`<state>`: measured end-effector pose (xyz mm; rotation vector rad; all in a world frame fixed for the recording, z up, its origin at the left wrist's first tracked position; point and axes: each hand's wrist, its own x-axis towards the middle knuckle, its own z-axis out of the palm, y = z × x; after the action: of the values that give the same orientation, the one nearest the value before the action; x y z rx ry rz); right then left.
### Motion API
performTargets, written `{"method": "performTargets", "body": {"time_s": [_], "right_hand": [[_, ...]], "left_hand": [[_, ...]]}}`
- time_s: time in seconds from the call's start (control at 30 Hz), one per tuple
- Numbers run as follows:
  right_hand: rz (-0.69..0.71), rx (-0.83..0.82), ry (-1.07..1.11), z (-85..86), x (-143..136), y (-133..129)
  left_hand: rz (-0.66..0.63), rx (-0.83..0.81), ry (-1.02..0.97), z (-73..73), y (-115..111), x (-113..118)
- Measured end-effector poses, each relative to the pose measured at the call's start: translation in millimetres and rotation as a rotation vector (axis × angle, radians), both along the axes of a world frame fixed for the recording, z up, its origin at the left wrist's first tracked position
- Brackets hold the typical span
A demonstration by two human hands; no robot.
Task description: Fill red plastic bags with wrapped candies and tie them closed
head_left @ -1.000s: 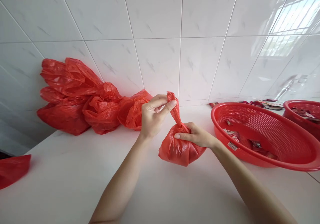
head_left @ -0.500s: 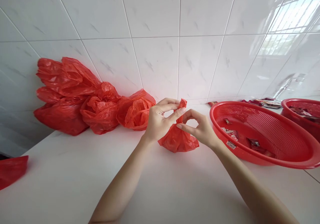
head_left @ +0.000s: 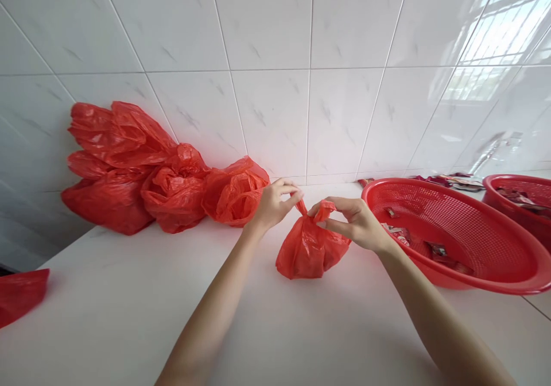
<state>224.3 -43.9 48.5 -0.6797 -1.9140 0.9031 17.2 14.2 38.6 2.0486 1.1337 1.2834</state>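
A small red plastic bag (head_left: 306,250) rests on the white counter in front of me, its lower part bulging and its top gathered. My left hand (head_left: 274,204) pinches one handle of the bag and draws it up to the left. The other handle is pinched between thumb and fingers of my right hand (head_left: 349,223), a little lower and to the right. Between the two hands the neck of the bag is twisted or crossed; whether a knot is there I cannot tell. What lies inside the bag is hidden.
Several full red plastic bags (head_left: 107,196) are heaped against the tiled wall on the left. On the right stand a large red basket (head_left: 486,231) with a few small packets and a second red basket (head_left: 516,213). Red plastic (head_left: 21,294) lies at the left edge.
My hands have moved apart and slightly down, each now pulling a separate handle. Earlier both gripped one upright gathered top. The bag sits a little nearer to me.
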Motion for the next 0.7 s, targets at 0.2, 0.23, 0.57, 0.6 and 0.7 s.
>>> {"method": "performTargets", "body": {"time_s": [0.2, 0.23, 0.57, 0.6, 0.7], "right_hand": [[0.078, 0.001, -0.141, 0.2, 11, 3], [0.096, 0.011, -0.156, 0.0, 12, 3], [0.249, 0.043, -0.280, 3.0, 12, 4], [0.251, 0.034, -0.283, 3.3, 12, 4], [0.238, -0.017, -0.251, 3.8, 13, 4]], "left_hand": [[-0.019, 0.098, 0.099, -23.2, 17, 0], [-0.015, 0.115, 0.089, -26.0, 19, 0], [-0.005, 0.149, 0.076, -45.3, 28, -4], [-0.002, 0.150, 0.078, -45.8, 29, -3], [0.013, 0.161, 0.077, -44.1, 28, -3]]}}
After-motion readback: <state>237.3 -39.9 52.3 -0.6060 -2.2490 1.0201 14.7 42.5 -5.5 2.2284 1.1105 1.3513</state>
